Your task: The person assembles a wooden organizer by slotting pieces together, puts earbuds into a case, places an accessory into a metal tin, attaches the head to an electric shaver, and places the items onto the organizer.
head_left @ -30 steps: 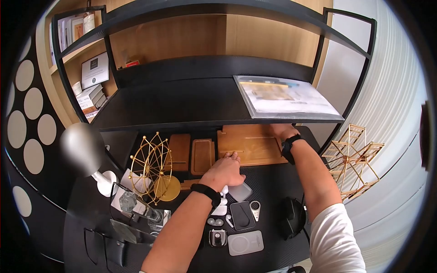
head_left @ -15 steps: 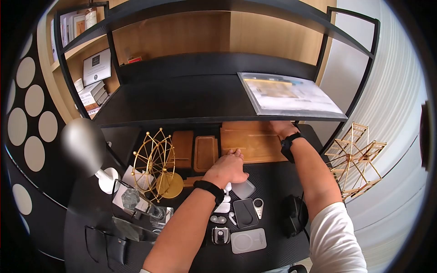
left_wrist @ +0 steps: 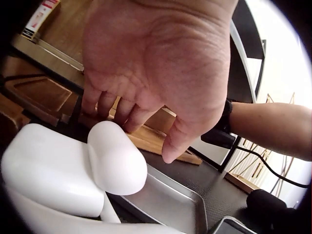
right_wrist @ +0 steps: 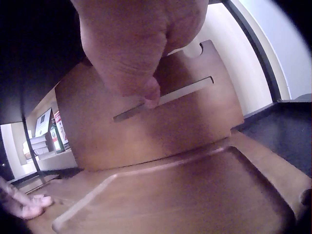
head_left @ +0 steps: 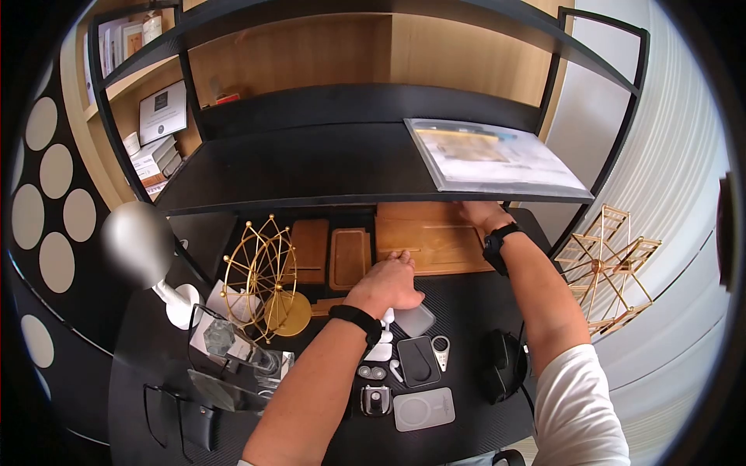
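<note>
A wooden desk stand (head_left: 447,252) lies under the black shelf, with a shallow recessed tray (right_wrist: 180,195) in front. Behind the tray, a slotted wooden panel (right_wrist: 151,139) tilts up in the right wrist view. My right hand (head_left: 483,217) reaches beneath the shelf and grips this panel at its slot, one fingertip in the opening; most of its other fingers are hidden. At the stand's front left, my left hand (head_left: 385,283) rests with extended fingers on the wood, thumb apart. White earbuds with a case (left_wrist: 53,168) and a grey tray (left_wrist: 168,200) sit below the left palm.
Left of the stand are two smaller wooden trays (head_left: 350,259) and a gold wheel ornament (head_left: 260,283). Nearer lie a grey charging pad (head_left: 423,409) and a black tray (head_left: 418,362). A black pouch (head_left: 505,365) lies right; a document folder (head_left: 501,163) covers part of the shelf.
The head view has shifted slightly. Both hands keep nearly the same places on the wooden stand, which shows no clear movement.
</note>
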`<move>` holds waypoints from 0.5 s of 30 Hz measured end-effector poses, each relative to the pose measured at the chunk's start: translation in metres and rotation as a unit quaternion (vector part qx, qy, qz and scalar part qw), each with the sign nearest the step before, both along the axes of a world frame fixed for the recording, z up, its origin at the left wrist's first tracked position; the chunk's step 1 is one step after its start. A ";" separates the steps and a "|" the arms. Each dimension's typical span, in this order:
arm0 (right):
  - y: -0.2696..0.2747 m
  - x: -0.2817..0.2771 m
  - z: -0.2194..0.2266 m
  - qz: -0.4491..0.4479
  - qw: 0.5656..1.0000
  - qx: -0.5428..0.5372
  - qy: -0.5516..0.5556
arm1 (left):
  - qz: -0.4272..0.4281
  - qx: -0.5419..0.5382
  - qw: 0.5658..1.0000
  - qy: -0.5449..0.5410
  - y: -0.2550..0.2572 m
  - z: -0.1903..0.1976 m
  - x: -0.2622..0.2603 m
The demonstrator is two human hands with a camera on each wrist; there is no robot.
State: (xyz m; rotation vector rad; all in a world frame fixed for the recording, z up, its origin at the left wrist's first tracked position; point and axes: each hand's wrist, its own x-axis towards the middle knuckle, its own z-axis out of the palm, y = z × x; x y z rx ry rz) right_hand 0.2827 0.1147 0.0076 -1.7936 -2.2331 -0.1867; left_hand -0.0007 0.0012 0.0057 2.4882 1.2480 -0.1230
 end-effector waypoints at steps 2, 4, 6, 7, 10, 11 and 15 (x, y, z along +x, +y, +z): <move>-0.004 -0.001 0.000 -0.002 1.000 0.007 -0.018 | 0.002 -0.005 1.000 -0.001 0.000 0.001 0.001; -0.008 -0.010 0.000 0.010 0.994 0.112 -0.013 | 0.003 -0.004 1.000 0.000 0.000 0.003 0.001; -0.026 -0.025 0.025 -0.022 0.998 0.062 0.000 | 0.006 -0.004 1.000 -0.004 0.001 0.000 0.001; -0.032 -0.030 0.033 -0.052 0.999 0.011 0.012 | 0.010 -0.005 1.000 -0.010 0.001 0.000 0.001; -0.028 -0.033 0.032 -0.084 0.990 -0.015 0.111 | 0.012 -0.019 1.000 -0.009 0.002 0.002 0.000; -0.021 -0.028 0.027 -0.082 0.990 -0.014 0.110 | 0.013 -0.019 1.000 -0.010 0.002 0.003 0.000; -0.017 -0.029 0.018 -0.062 0.991 -0.019 0.117 | 0.013 -0.022 1.000 0.002 0.006 -0.004 0.001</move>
